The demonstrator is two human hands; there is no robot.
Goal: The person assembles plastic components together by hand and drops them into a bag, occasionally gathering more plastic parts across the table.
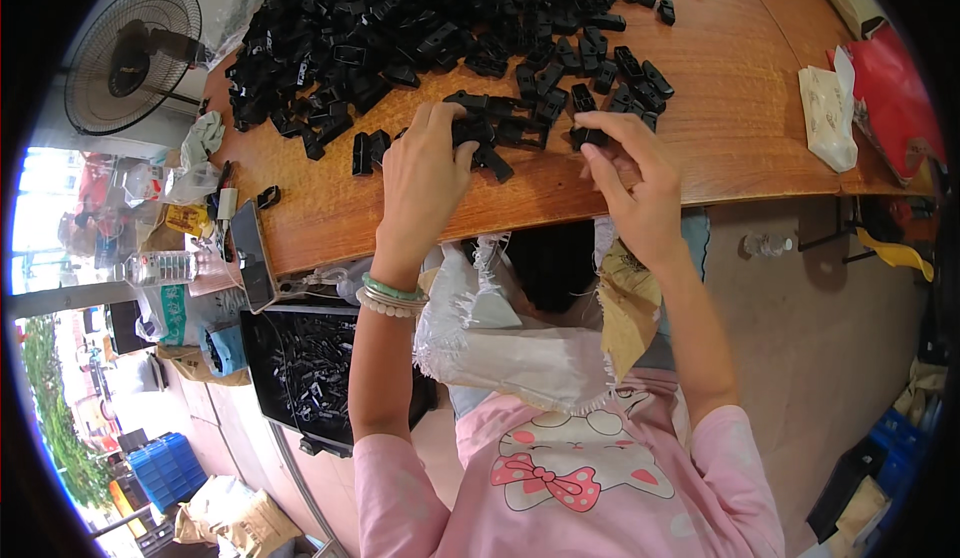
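Observation:
A large heap of small black plastic parts (400, 28) covers the far side of the wooden table. At its near edge my left hand (425, 173) curls over a small cluster of black plastic parts (500, 123), its thumb and fingers closed around one that is partly hidden. To the right, my right hand (640, 178) pinches a single black plastic part (590, 137) between thumb and fingers, just above the tabletop. More loose parts (635, 83) lie beyond it. The exact shape of the held pieces is too small to tell.
The wooden table (730, 148) has a phone (252, 253) at its left edge and a tissue packet (828, 118) beside a red bag (885, 108) at right. Below left stands a black bin (300, 363) of small parts. A fan (130, 58) stands far left.

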